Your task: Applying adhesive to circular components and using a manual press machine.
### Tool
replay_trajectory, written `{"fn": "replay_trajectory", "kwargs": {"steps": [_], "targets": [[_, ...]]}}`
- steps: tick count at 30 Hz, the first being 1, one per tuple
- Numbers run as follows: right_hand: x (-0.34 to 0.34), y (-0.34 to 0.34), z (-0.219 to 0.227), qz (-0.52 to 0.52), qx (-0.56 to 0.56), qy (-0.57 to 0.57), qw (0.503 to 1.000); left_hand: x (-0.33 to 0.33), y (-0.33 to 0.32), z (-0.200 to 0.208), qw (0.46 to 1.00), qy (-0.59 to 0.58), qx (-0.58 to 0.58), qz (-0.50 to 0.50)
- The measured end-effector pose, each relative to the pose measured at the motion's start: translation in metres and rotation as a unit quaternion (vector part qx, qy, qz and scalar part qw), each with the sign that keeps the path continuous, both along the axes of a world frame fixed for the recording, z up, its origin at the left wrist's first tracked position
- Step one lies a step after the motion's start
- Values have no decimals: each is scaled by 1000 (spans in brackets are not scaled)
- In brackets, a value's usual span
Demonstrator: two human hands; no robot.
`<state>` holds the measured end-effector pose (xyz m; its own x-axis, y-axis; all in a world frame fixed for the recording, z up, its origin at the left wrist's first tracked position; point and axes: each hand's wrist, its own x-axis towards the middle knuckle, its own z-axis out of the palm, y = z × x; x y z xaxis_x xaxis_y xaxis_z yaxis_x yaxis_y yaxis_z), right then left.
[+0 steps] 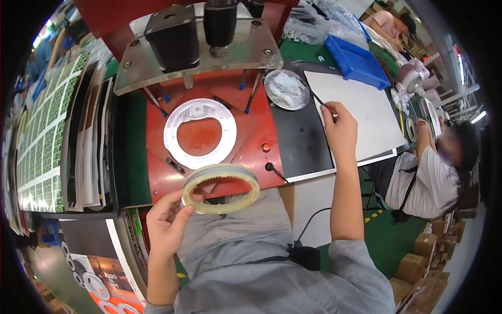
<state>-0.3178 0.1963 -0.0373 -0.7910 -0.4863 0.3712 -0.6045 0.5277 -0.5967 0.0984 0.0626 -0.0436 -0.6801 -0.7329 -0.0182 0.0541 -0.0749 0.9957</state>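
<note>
My left hand [170, 222] grips a cream-coloured ring gear [230, 208] at its left side; the ring has inner teeth and a grey outer band. It is held tilted over the front edge of a red machine base [261, 175]. My right hand [341, 128] pinches a thin dark stick [312, 93], whose far end reaches the rim of a round dish [268, 93]. A white, paste-like mass [286, 89] lies in that dish. On the red base rests a white ring-shaped housing [172, 138] with a small white gear [196, 111] at its far side.
A clear plate [235, 63] on metal posts overhangs the base, carrying a black block [172, 39]. Right of the base are a white sheet [361, 115] and a blue tray [358, 63]. Upright sheets [86, 141] stand left. A person [429, 172] sits at right.
</note>
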Motion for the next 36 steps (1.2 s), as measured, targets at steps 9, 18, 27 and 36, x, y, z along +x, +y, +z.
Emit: {"fn": "replay_trajectory", "kwargs": {"steps": [9,18,27,36], "targets": [[-24,-22,-1,-16,83,146,986,2,0,-4,1000,12,4,-9],[17,21,43,38,-37,-137,989,19,0,15,998,10,-53,20],[-4,11,13,17,-46,-59,997,-4,-19,52,972,42,-229,-10],[-16,11,5,80,-17,90,993,-1,-16,47,962,30,-272,-6]]}}
